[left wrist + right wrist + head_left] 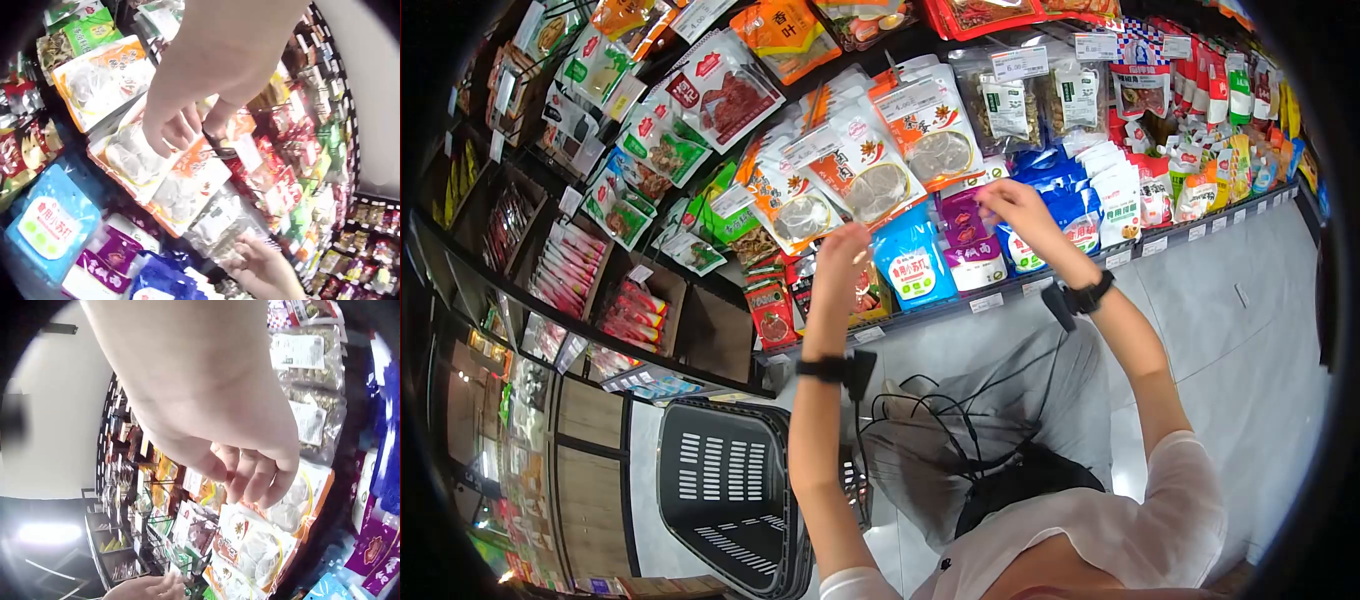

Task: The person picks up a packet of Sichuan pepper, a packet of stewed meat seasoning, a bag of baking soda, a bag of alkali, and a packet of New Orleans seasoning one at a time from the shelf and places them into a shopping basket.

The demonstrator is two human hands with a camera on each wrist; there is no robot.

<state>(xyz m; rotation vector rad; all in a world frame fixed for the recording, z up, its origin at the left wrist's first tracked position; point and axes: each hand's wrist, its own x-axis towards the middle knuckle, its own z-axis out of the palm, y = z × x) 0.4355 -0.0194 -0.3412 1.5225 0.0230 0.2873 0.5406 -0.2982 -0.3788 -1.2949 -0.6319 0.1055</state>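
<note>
My left hand (840, 270) hovers in front of the white-and-orange spice packets (875, 190) hanging on the rack, its fingers loosely curled with nothing visible between them. In the left wrist view those packets (134, 150) lie beyond the fingertips. To the right, my right hand (1012, 207) is raised near the purple-and-white packet (965, 225), fingers bent and no item showing in them. The right wrist view has the right hand (219, 425) overlapping the white-and-orange packets (256, 550). A light blue packet (912, 258) stands on the shelf between the hands.
A dark shopping basket (725, 480) sits on the floor at lower left. Clear bags of dried goods (1005, 105) hang at the back; dark blue packets (1055, 215) stand right. Black cables (940, 405) cross the person's lap. Shelf compartments (700, 335) curve round the left side.
</note>
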